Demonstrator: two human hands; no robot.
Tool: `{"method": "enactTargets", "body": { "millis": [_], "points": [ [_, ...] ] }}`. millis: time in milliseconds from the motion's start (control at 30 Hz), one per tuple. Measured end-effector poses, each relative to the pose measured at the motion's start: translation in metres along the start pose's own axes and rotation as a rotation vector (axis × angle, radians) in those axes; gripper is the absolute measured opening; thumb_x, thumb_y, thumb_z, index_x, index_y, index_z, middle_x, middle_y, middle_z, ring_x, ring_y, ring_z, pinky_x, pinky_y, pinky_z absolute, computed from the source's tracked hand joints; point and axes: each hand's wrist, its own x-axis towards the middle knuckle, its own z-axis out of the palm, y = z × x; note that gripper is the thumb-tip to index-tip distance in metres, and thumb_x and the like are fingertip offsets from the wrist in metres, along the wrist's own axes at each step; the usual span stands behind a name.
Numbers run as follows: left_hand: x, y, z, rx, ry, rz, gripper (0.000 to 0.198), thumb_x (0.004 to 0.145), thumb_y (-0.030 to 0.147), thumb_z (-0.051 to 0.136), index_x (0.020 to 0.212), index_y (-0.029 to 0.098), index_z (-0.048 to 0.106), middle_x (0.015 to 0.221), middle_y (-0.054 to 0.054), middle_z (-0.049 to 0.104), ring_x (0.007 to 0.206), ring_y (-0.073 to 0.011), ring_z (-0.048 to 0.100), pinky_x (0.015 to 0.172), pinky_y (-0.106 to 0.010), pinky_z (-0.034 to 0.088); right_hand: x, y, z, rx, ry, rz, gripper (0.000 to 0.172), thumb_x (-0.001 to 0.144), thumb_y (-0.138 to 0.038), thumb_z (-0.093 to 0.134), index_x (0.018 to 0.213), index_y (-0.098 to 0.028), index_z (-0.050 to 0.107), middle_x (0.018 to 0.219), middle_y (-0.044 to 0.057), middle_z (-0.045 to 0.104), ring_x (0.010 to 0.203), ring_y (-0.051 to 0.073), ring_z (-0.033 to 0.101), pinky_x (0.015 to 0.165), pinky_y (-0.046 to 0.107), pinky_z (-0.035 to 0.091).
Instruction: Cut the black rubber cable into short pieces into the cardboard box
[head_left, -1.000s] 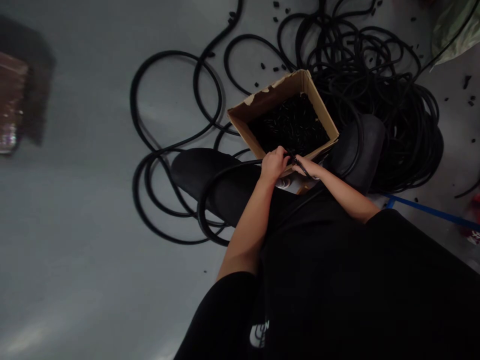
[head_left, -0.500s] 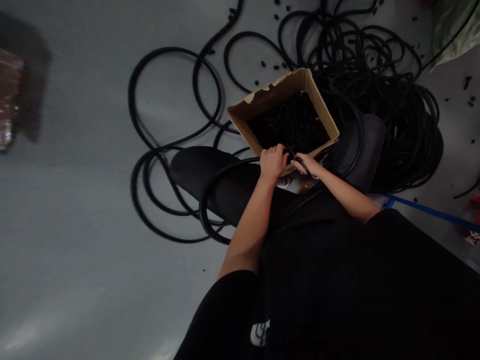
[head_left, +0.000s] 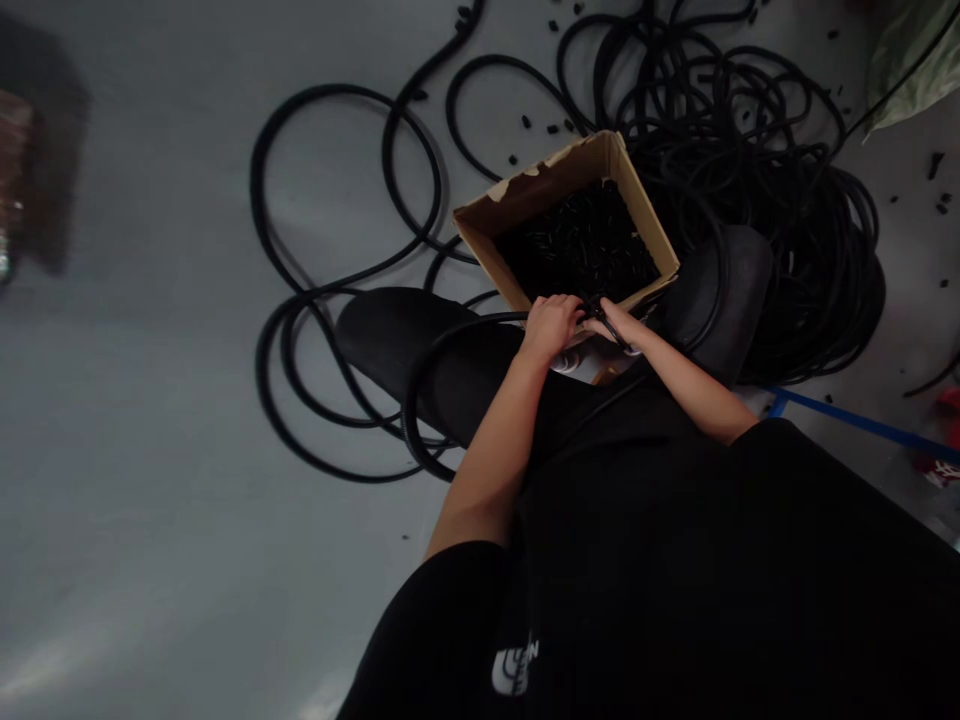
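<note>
My left hand [head_left: 551, 327] is closed round a black rubber hose [head_left: 442, 345] that loops down past my left knee. Close beside it, my right hand [head_left: 616, 325] grips a dark cutting tool [head_left: 609, 322] whose form I cannot make out well, at the hose's end. Both hands hover at the near rim of an open cardboard box [head_left: 501, 262]. The box holds several short black hose pieces [head_left: 581, 245]. My knees flank the box on both sides.
Long loops of black hose [head_left: 337, 200] lie over the grey floor to the left. A big tangle of hose [head_left: 787, 180] is piled at the back right. Small black offcuts [head_left: 551, 128] are scattered behind the box. A blue bar [head_left: 847, 420] lies at right.
Both hands stayed at the box's near rim, shifting slightly. The view drifted a little, with the hose loops sliding slightly left.
</note>
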Motion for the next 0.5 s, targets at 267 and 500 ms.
{"method": "enactTargets", "body": {
  "millis": [267, 500],
  "points": [
    [0.002, 0.0, -0.001, 0.016, 0.038, -0.052, 0.045, 0.125, 0.023, 0.047, 0.152, 0.012, 0.081, 0.155, -0.028, 0.086, 0.152, -0.0452, 0.077, 0.127, -0.057, 0.052, -0.011, -0.015, -0.005, -0.063, 0.023, 0.009, 0.022, 0.1, -0.026, 0.081, 0.092, -0.024, 0.061, 0.081, -0.005, 0.062, 0.082, 0.018, 0.058, 0.078, 0.029, 0.04],
    [0.007, -0.005, 0.005, 0.011, 0.108, -0.128, 0.042, 0.127, 0.023, 0.044, 0.146, 0.015, 0.08, 0.149, -0.027, 0.087, 0.149, -0.044, 0.079, 0.128, -0.056, 0.053, -0.015, -0.012, -0.004, -0.01, 0.019, 0.079, 0.022, 0.106, -0.036, 0.08, 0.097, -0.024, 0.065, 0.068, -0.005, 0.062, 0.066, 0.019, 0.062, 0.069, 0.028, 0.043]
  ]
}}
